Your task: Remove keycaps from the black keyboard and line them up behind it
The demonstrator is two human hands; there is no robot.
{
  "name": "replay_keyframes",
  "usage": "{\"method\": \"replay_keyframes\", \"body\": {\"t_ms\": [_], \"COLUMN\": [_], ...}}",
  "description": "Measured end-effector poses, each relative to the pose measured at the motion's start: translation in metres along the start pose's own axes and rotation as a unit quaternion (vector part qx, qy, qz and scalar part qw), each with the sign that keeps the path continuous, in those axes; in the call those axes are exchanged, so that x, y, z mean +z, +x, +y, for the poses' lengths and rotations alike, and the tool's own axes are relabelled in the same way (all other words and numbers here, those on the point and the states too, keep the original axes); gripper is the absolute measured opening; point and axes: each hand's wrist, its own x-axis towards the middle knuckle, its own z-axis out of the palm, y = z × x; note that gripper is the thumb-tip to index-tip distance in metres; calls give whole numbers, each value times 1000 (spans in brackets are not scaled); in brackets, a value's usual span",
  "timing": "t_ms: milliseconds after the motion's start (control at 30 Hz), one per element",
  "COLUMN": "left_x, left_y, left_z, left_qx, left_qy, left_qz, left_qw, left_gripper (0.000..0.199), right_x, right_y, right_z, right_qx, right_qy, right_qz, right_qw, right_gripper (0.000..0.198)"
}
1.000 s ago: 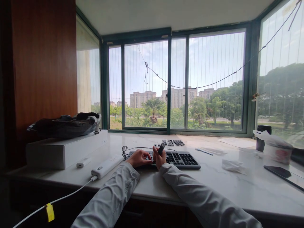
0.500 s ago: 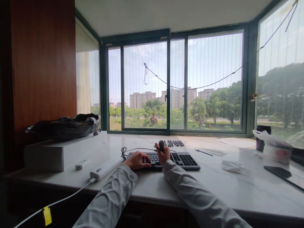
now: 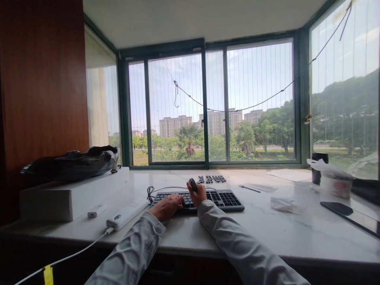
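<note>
The dark keyboard (image 3: 228, 200) lies on the white counter, with part of its middle hidden by both hands. My left hand (image 3: 168, 206) rests over its left-centre keys, palm down, fingers reaching forward onto them. Beside it, my right hand (image 3: 199, 195) is closed around a black-handled tool (image 3: 193, 184). The handle's end sticks up from the fist, tilted slightly left. Its lower end is hidden by the hand, so I cannot tell the tool's kind. Behind the keyboard, several loose black keycaps (image 3: 215, 179) lie in rows.
Left of the keyboard are its coiled cable (image 3: 150, 193), a white power bank (image 3: 126, 215), a small white adapter (image 3: 96, 211) and a white box (image 3: 74, 196) under a dark bag (image 3: 71, 164). To the right lie a blue pen (image 3: 249, 189), clear plastic (image 3: 284, 205) and a dark tablet-like slab (image 3: 347, 211).
The whole view has shifted, so things appear a little further left. The fingers of my left hand have moved closer together on the keys. The tool in my right hand leans more to the left.
</note>
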Motion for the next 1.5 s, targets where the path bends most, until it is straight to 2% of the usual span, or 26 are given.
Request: {"method": "replay_keyframes", "body": {"t_ms": [167, 300, 533, 667, 800, 1067, 1267, 1400, 1500], "left_x": [-1, 3, -3, -4, 0, 0, -3, -4, -2], "left_y": [0, 1, -9, -15, -15, -15, -16, -15, -16], "left_z": [4, -1, -20, -27, -25, -12, -5, -4, -6], "left_qx": [8, 1, 17, 21, 23, 34, 20, 27, 20], "left_qy": [39, 43, -49, -65, -33, 107, 138, 147, 140], "left_qz": [-13, -1, 51, 62, 60, 55, 34, 30, 33], "left_qw": [999, 999, 997, 996, 997, 992, 990, 988, 989], "left_gripper": [16, 16, 19, 17, 15, 14, 10, 10, 11], "right_x": [-1, 0, -1, -1, -2, -1, 1, 0, -5], "right_y": [1, 1, 1, 2, 1, 0, -1, -3, -4], "right_z": [3, 7, 8, 8, 6, 7, 9, 6, 1], "right_qx": [-12, -13, -10, -11, -27, -51, -76, -81, -79], "right_qy": [-35, -36, -49, -55, -55, -71, -74, -104, -172], "right_qz": [1, 0, -14, -27, -34, -43, -52, -94, -165], "right_qw": [999, 999, 999, 998, 998, 995, 993, 987, 968], "right_gripper": [55, 53, 52, 52, 52, 52, 47, 44, 32]}}
